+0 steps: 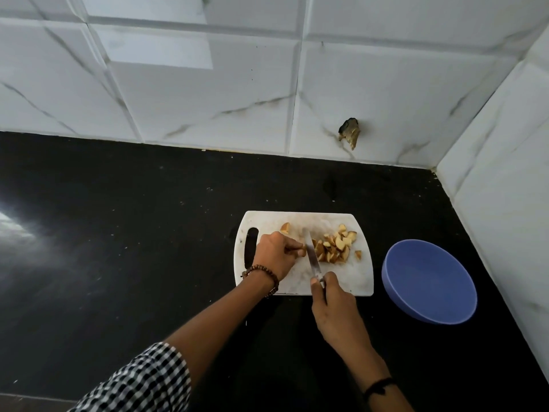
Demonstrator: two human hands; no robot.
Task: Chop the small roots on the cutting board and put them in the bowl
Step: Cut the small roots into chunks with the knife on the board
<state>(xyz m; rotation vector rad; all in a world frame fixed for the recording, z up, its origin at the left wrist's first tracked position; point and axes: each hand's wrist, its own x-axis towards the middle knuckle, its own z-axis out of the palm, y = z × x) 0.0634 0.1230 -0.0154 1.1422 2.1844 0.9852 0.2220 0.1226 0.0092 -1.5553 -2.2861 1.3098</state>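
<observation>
A black bench (pixel 118 218) fills the lower part of the frame, backed by a white tiled wall (pixel 208 99) with grey veins. At the lower left, a checked sleeve (pixel 142 382) leads along a bare forearm to the left hand (pixel 277 254), which wears a brown bead bracelet (pixel 263 273) at the wrist. This hand lies over the left half of a white cutting board (pixel 341 281), just right of the board's dark handle slot (pixel 251 246). Its fingers are curled down and pinch a small root piece (pixel 301 251) against the board, with most of the piece hidden under the fingertips. Just right of that piece is the blade of a knife (pixel 312 258), which runs from the middle of the board toward its near edge, tip pointing away. The right hand (pixel 335 310), reaching in from the bottom centre, is closed round the knife's handle, which is hidden in the grip. A black band (pixel 378 385) circles that wrist. Right of the blade, a heap of chopped roots (pixel 335 246), pale inside with brown skin, sits on the right half of the board. One piece lies alone near the far edge, another just right of the heap. Further right, apart from the board, a blue bowl (pixel 430 281) stands on the bench near the right wall. Above the board, a dark ragged hole (pixel 350 132) marks the tiled wall.
</observation>
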